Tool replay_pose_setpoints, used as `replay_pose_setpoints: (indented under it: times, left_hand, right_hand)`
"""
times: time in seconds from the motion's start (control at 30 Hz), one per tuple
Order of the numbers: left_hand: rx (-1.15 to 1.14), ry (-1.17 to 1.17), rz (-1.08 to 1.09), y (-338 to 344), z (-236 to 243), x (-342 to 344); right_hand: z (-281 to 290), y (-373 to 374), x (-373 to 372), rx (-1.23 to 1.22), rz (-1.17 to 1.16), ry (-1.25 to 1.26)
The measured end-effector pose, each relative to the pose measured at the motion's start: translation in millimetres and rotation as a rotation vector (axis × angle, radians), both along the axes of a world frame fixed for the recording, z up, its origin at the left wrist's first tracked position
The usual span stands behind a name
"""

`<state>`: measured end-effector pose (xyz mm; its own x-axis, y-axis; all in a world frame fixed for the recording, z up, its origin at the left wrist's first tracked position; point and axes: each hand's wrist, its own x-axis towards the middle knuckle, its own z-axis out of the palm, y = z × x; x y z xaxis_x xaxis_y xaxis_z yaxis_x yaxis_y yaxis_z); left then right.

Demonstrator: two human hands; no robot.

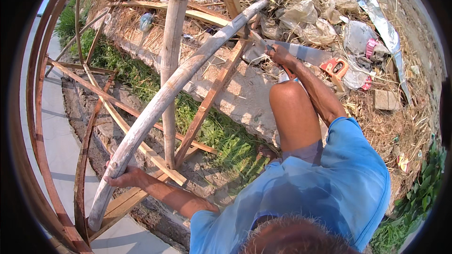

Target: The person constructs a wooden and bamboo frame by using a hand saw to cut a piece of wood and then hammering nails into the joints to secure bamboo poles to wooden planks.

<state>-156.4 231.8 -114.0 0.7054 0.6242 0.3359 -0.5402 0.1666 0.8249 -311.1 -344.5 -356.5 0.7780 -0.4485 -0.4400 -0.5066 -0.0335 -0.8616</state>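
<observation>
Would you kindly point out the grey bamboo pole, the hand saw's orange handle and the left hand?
grey bamboo pole [160,101], head view, middle of its shaft.
orange saw handle [335,68], head view, on the grip.
left hand [123,178], head view, back of the hand on the pole.

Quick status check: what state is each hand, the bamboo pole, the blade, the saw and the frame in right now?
Left hand: closed around the pole's lower end.
Right hand: shut on the blade's handle.
Grey bamboo pole: tilted, leaning across the frame.
Blade: raised, at the pole's upper end.
Hand saw: lying on the ground, unheld.
Bamboo frame: standing, strips bent into curves.
</observation>
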Motion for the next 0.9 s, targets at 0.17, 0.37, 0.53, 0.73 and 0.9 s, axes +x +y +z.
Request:
replay_pose_setpoints:
  times: [0.17, 0.37, 0.53, 0.73, 0.9]
  left_hand:
    - [0.083, 0.014, -0.037, 14, -12, 2]
    - [0.182, 0.039, 0.073, 26, -6, -12]
    - [0.252, 0.158, 0.063, 9, 1, -21]
    - [0.63, 0.4, 0.329, -39, -4, -46]
    - [1.199, 0.213, -0.123, -218, -35, -70]
  right_hand:
    - [-26, -22, -54, -0.203, -0.089, 0.059]
    - [-34, -33, -8, -0.488, -0.243, -0.216]
    - [-92, -32, 24, -0.417, -0.172, -0.276]
    - [-116, -56, 29, -0.475, -0.082, -0.303]
    - [-91, -85, 21, -0.4, 0.008, -0.198]
